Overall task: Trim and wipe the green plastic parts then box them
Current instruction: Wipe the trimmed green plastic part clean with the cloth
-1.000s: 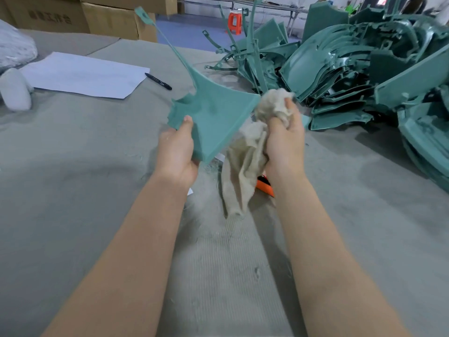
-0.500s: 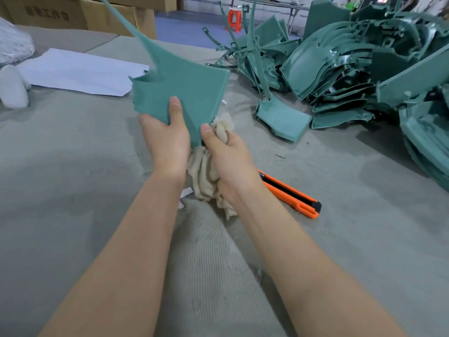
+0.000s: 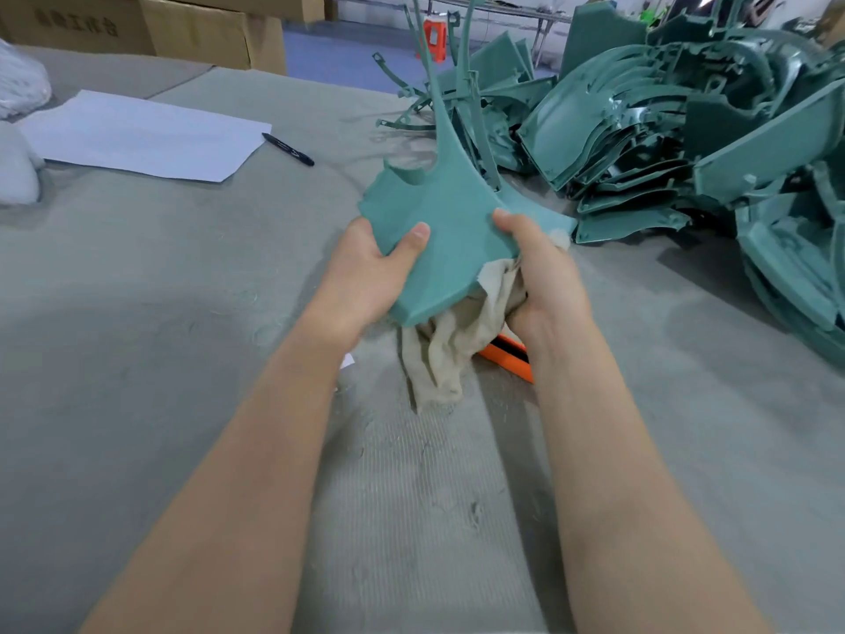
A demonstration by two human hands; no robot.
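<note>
The green part (image 3: 450, 235) is held up over the bench (image 3: 137, 313), mid-view, just this side of the pile of green parts (image 3: 686, 130). Its broad fan-shaped body lies tilted, matte face up. A long thin stem runs from the far edge up & away, out past the top of the frame. One notch is cut into the far-left edge.

The left hand (image 3: 366, 276) grips the part's near-left edge w/ the thumb flat on the top face. The fingers are hidden under the part, so I can't tell how they lie. The right hand (image 3: 544, 276) is at the right edge, thumb on top, w/ the rest of the hand clenched round a beige cloth (image 3: 450, 354) bunched against the part's underside. A bit of cloth pokes out past the knuckles. The rest hangs down below the part toward the bench; can't tell if the lower end touches.

An orange utility knife (image 3: 507, 354) lies on the bench right behind the cloth & under the right wrist, mostly covered. A small white scrap (image 3: 346, 360) sits by the left wrist.

Further out:
- Far left: a white sheet of paper (image 3: 141, 135) w/ a black pen (image 3: 288, 149) just off its right corner.
- Left edge: white bagged stuff (image 3: 18, 84), only partly in frame.
- Past the bench's far-left edge: cardboard boxes (image 3: 205, 34).
- Background, beyond the pile: an orange stool (image 3: 433, 36) on blue floor.
</note>
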